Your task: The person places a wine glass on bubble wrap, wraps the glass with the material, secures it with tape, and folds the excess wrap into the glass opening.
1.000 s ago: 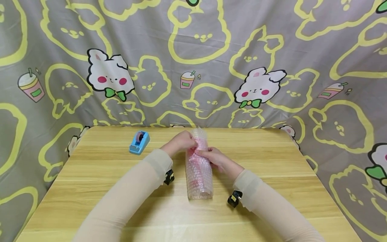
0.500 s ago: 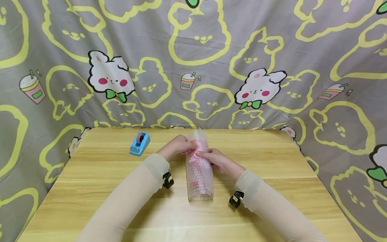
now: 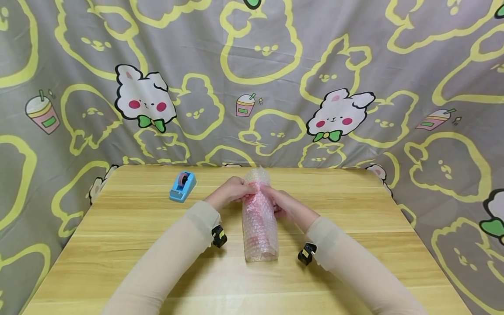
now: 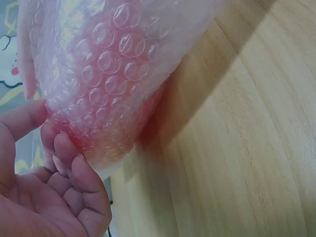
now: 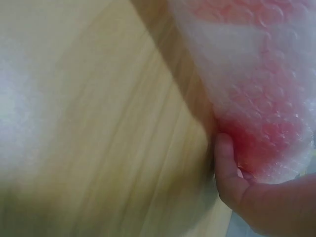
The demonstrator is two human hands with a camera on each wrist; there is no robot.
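Note:
A long roll of bubble wrap (image 3: 260, 234), with something pink and red showing through it, lies lengthwise on the wooden table. My left hand (image 3: 233, 191) pinches its left side near the far end. In the left wrist view, that hand's thumb and curled fingertips meet at the edge of the bubble wrap (image 4: 106, 69). From the opposite side my right hand (image 3: 288, 205) grips the roll, its thumb lying over the top. Curled fingers of the right hand (image 5: 229, 168) press against the roll's side in the right wrist view. What is inside the wrap cannot be made out.
At the back left of the wooden table (image 3: 157, 253) stands a blue tape dispenser (image 3: 183, 186) with a roll of tape in it. A grey curtain (image 3: 275, 100) with cartoon prints hangs behind the table and along its sides.
My right thumb has slid farther up over the roll, towards the left hand's fingers. Earlier, the left hand drew back slightly to the left. The roll stays in place.

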